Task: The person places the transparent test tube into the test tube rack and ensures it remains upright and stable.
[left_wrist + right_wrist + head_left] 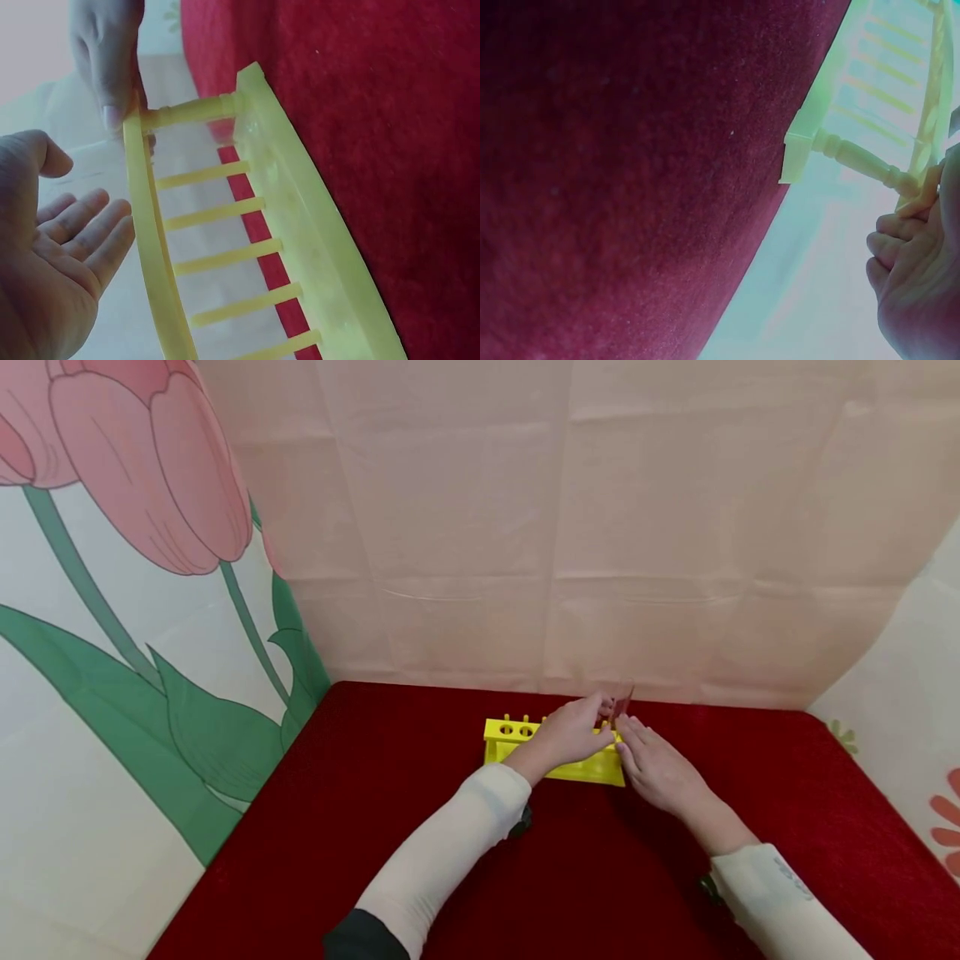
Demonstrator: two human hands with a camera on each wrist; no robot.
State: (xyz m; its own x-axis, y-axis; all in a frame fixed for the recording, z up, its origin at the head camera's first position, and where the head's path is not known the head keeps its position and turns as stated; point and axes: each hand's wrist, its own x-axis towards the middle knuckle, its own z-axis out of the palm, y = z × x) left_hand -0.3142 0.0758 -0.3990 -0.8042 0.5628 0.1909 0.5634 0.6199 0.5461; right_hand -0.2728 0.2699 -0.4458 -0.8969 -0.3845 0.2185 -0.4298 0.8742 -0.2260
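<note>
A yellow test tube rack [504, 727] stands towards the back of the table, with round holes in its top bar and a row of pegs behind. My right hand [663, 768] grips the right end of that top bar; in the right wrist view its fingers [892, 244] curl at the rack's corner. Over the rack reaches my left hand [573, 731], thumb apart from loosely bent fingers [94, 225] beside the top bar [146, 247]. A clear, pinkish, tube-like thing [624, 697] rises tilted between both hands; its lower end is hidden.
Dark red cloth [420, 843] covers the table. A plain pinkish curtain [480, 527] hangs right behind its back edge. To the left is a sheet printed with tulips [142, 460], to the right a pale one with flowers.
</note>
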